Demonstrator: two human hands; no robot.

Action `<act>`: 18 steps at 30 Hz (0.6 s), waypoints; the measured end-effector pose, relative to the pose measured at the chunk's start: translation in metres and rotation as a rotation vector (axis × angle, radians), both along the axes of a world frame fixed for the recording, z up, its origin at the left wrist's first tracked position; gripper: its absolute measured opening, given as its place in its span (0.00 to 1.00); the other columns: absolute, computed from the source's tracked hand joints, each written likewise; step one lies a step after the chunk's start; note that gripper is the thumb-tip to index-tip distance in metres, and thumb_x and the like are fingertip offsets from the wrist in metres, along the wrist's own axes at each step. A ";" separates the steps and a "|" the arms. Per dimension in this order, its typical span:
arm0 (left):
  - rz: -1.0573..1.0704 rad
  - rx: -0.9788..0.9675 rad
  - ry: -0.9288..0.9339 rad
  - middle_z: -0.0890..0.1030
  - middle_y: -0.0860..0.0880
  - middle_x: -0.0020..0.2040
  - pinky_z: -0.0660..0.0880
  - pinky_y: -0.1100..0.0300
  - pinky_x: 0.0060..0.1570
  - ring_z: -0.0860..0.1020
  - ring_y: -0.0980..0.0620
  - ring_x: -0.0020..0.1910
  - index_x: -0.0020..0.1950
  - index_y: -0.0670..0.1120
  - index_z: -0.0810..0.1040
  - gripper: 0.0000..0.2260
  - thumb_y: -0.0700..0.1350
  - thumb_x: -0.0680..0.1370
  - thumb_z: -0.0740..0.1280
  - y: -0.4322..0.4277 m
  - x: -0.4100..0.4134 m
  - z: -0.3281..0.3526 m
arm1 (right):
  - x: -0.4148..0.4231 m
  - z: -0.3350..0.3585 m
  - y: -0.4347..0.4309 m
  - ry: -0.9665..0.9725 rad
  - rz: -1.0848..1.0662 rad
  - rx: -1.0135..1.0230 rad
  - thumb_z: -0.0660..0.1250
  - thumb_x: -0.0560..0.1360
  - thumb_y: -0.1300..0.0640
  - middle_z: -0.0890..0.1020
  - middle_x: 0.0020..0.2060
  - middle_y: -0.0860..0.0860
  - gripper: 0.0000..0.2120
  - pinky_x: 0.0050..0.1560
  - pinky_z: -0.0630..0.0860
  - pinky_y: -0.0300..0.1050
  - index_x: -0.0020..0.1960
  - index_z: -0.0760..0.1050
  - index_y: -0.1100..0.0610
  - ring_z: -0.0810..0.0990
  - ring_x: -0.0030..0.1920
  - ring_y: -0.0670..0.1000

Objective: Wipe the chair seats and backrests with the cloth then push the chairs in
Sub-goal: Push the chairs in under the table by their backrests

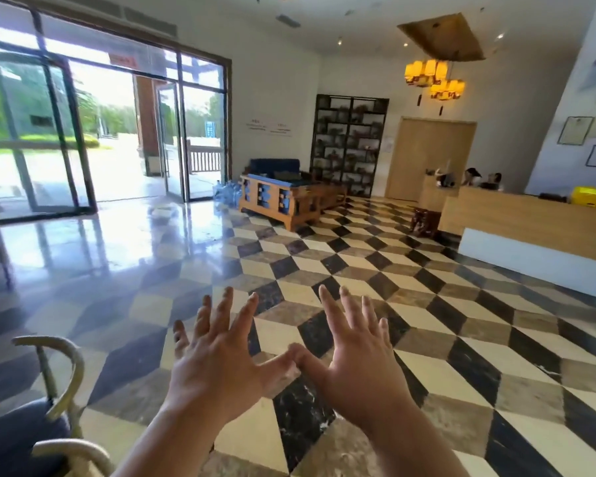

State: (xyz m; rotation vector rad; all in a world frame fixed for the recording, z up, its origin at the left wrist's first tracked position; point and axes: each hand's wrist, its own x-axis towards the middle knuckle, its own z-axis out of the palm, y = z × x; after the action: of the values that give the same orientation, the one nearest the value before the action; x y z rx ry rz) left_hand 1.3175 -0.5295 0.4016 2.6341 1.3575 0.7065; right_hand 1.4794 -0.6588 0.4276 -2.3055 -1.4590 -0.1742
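Head view, lobby. My left hand (217,370) and right hand (355,363) are raised palm-down w/ fingers fully spread, thumb tips touching, holding nothing. Chair (31,425) sits bottom left beside my left forearm: curved pale backrest rail, dark round seat, partly cut off by the frame edge; facing unclear. No cloth visible. Glossy cube-pattern tile floor (427,321). Shelf unit (348,142) at far wall holds small items, too blurred to ID.
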 end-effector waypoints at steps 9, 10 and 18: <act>0.048 -0.080 -0.036 0.32 0.57 0.84 0.33 0.37 0.79 0.31 0.48 0.82 0.83 0.68 0.36 0.55 0.91 0.60 0.39 0.170 0.079 -0.002 | 0.085 0.017 0.168 0.002 0.006 -0.005 0.37 0.68 0.15 0.33 0.79 0.42 0.43 0.75 0.32 0.60 0.75 0.25 0.29 0.28 0.77 0.53; 0.052 -0.077 -0.035 0.33 0.57 0.84 0.34 0.37 0.80 0.32 0.49 0.83 0.83 0.68 0.37 0.55 0.91 0.60 0.39 0.186 0.085 -0.001 | 0.091 0.015 0.186 0.003 0.018 -0.007 0.38 0.68 0.15 0.33 0.79 0.42 0.43 0.74 0.32 0.59 0.74 0.25 0.29 0.28 0.78 0.53; 0.262 -0.116 0.014 0.35 0.57 0.85 0.38 0.37 0.81 0.35 0.49 0.84 0.84 0.66 0.40 0.57 0.90 0.59 0.36 0.293 0.084 -0.010 | 0.112 -0.008 0.344 0.070 0.255 -0.022 0.41 0.69 0.15 0.39 0.82 0.44 0.44 0.79 0.42 0.68 0.77 0.29 0.31 0.35 0.81 0.56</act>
State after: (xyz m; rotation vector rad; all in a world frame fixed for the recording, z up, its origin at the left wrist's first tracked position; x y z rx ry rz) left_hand 1.4011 -0.2361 0.3913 2.4031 1.7129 0.6156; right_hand 1.5918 -0.3151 0.4192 -2.0949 -1.7084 -0.0043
